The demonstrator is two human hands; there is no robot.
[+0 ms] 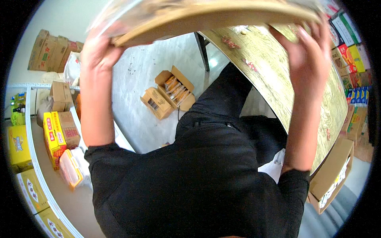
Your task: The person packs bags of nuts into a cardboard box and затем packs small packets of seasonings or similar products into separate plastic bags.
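Across the top of the view I hold up a wide cardboard box point(214, 20), blurred by motion and cut off by the upper edge. Clear plastic film seems to cover its upper part. My left hand point(99, 49) grips its left end, and my right hand point(309, 53) has hold of the right end. Some fingers are hidden behind the box. Under my right arm spreads a wood-patterned table point(315, 119) with small red printed marks.
An open carton point(178, 92) with plastic-wrapped packs stands on the grey floor point(134, 74). White-edged shelving point(41, 172) at left carries a yellow box point(55, 136) and a clip-lid container point(71, 169). Another carton point(330, 175) sits at lower right, below stacked goods point(351, 59).
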